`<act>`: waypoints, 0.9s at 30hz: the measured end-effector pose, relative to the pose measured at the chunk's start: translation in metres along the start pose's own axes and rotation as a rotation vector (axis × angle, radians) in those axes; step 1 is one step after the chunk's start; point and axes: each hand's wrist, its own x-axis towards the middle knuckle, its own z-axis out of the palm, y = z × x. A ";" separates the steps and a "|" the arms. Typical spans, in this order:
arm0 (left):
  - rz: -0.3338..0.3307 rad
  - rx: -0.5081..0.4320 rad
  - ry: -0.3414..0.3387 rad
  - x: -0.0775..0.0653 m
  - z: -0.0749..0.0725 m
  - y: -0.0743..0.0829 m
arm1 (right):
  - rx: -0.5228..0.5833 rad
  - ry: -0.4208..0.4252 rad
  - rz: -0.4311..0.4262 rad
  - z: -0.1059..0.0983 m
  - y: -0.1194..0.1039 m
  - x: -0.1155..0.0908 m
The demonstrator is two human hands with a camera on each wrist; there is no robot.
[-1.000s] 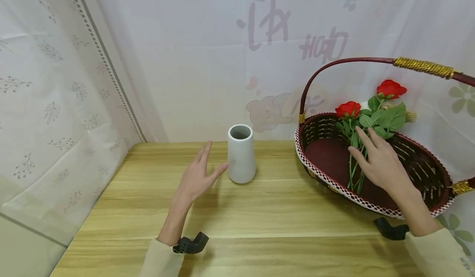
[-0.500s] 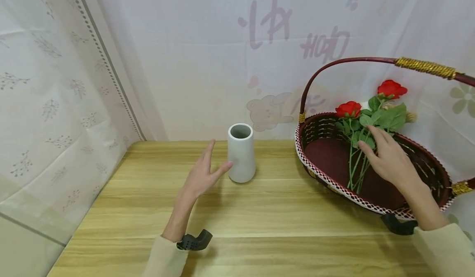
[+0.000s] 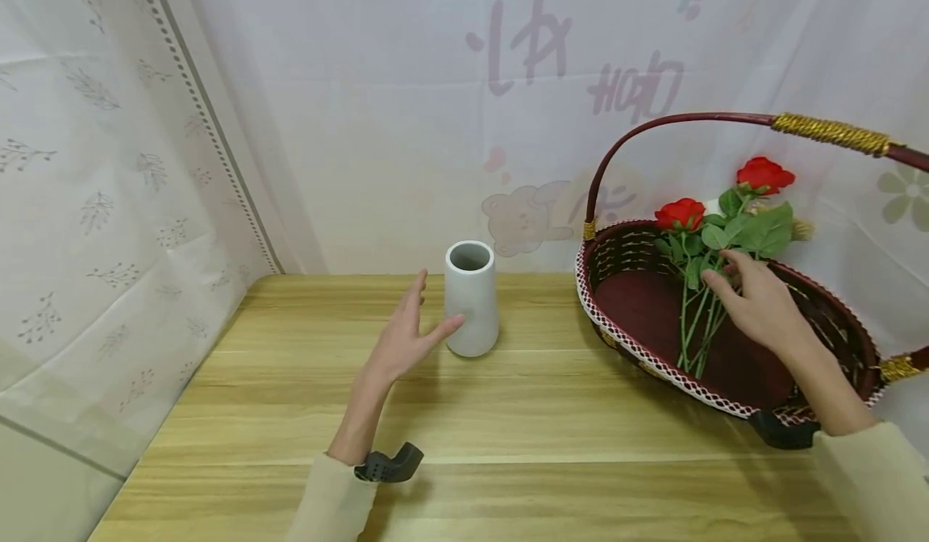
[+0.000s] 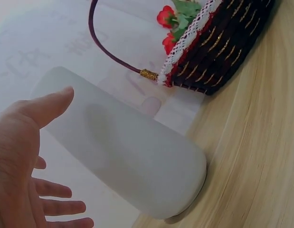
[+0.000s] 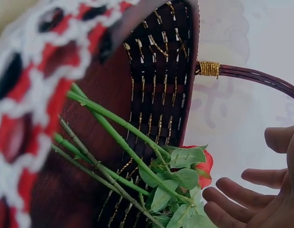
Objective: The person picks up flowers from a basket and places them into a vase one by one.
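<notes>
A white vase (image 3: 472, 304) stands upright on the wooden table, its mouth facing up. My left hand (image 3: 399, 347) is just left of it, thumb and fingers spread; in the left wrist view the vase (image 4: 123, 147) leans across the picture in front of the thumb, and a gap or touch is hard to tell. Over the dark woven basket (image 3: 631, 316), my right hand (image 3: 764, 304) hovers near the stems of the red roses (image 3: 681, 214), holding nothing. In the right wrist view the fingers (image 5: 237, 194) are loosely bent beside the rose leaves (image 5: 184, 178).
The basket's tall arched handle (image 3: 682, 117), wrapped with gold cord, rises above the roses. A white printed curtain (image 3: 377, 122) hangs behind the table (image 3: 508, 429). Another patterned cloth (image 3: 109, 203) hangs at the left.
My left hand has drifted slightly right, nearer the vase. My right hand has shifted right over the basket, and its fingers have bent more near the stems. Vase, basket and roses stay put.
</notes>
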 end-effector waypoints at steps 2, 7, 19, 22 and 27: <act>-0.005 -0.022 0.005 0.001 0.001 0.000 | 0.017 -0.012 0.020 0.000 0.001 0.002; -0.012 -0.069 0.014 0.003 0.005 0.000 | 0.045 -0.036 0.096 0.000 0.005 0.006; -0.011 -0.112 0.024 0.009 0.012 -0.001 | 0.039 -0.058 0.142 0.006 0.012 0.010; -0.008 -0.121 0.030 0.011 0.014 -0.001 | 0.047 -0.077 0.155 0.010 0.013 0.012; 0.014 -0.135 0.036 0.013 0.018 -0.002 | 0.066 -0.108 0.188 0.013 0.012 0.014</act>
